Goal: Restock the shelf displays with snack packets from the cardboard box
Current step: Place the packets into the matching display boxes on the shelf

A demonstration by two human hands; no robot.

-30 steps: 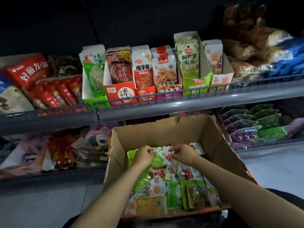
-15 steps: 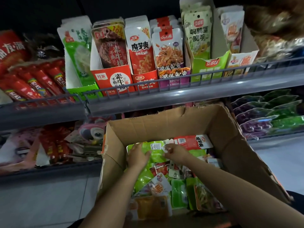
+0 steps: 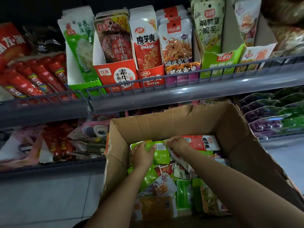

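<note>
Snack packets (image 3: 166, 183) lie heaped in the cardboard box (image 3: 227, 129) under the upper shelf (image 3: 181, 94). Both hands work at the far end: the left hand (image 3: 141, 154) has its fingers (image 3: 148, 149) clamped on a green packet (image 3: 160, 153), while the right hand (image 3: 178, 143) pinches that packet's far edge beside a red packet (image 3: 202, 143), likely sorting matching packets before lifting them to the displays.

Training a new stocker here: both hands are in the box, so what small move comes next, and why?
Probably lift the green packet clear of the cardboard box: left hand and right hand both pinch it, above the loose pile.
</note>
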